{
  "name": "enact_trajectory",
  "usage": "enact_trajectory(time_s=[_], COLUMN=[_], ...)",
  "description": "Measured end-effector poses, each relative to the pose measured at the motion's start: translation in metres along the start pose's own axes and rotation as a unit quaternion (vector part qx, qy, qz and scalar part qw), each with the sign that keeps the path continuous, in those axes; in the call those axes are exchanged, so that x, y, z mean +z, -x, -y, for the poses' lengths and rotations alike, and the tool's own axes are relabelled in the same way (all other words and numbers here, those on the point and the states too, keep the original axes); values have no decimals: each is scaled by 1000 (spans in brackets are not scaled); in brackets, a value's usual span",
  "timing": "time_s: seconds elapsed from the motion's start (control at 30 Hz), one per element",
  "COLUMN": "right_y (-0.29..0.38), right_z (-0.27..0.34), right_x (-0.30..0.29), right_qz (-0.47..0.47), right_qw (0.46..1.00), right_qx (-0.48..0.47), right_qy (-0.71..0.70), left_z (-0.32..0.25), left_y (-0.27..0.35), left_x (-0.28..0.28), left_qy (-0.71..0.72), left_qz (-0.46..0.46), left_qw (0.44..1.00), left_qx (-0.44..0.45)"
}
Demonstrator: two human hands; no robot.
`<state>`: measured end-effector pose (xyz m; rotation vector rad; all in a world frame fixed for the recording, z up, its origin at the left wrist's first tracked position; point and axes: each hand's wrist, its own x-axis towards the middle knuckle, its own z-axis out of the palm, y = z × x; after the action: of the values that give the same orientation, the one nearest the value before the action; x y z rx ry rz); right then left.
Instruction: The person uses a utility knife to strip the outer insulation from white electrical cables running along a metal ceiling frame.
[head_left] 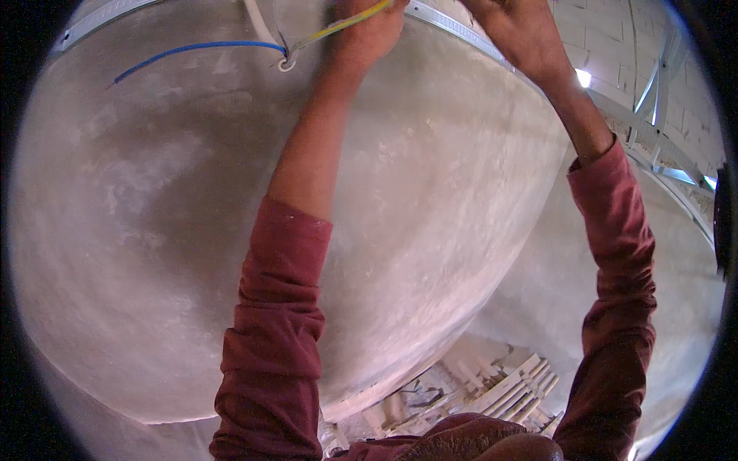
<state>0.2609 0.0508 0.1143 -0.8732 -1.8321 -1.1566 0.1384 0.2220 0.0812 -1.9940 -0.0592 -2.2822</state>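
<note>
My left hand (372, 29) is raised against the top edge of the view, its fingertips cut off. A yellow-green insulated wire (344, 24) runs up across this hand; whether the fingers grip it is hidden. My right hand (516, 37) is also up at the top edge, bent at the wrist, and its fingers are out of view. Both are near a galvanized metal profile (455, 31) fixed along the wall. A blue wire (196, 46) sticks out leftward from the mouth of a white conduit (285, 64), its bare copper end hanging free.
The plastered wall (403, 230) fills most of the view, with a corner at right. Metal framing (657, 115) hangs at upper right below a block ceiling (599, 34) and a bright light (583, 77). Stacked timber pieces (519, 392) and debris lie on the floor below.
</note>
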Motion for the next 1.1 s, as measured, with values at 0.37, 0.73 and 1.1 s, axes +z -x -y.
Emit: enact_trajectory(time_s=[0.37,0.73,1.1], right_y=[-60,-46,-78], right_z=[-11,-15,-50], right_x=[59,39,56], right_qz=[-99,45,-243], right_qw=[983,946,956], right_qx=[-142,-109,-45], right_qy=[-66,-303,-158], left_z=[17,17,4], left_y=[-8,-2,-11], left_x=[-8,5,33], left_qy=[-108,-175,-207], left_qz=[63,31,7], left_qw=[992,984,977], left_qx=[6,8,57])
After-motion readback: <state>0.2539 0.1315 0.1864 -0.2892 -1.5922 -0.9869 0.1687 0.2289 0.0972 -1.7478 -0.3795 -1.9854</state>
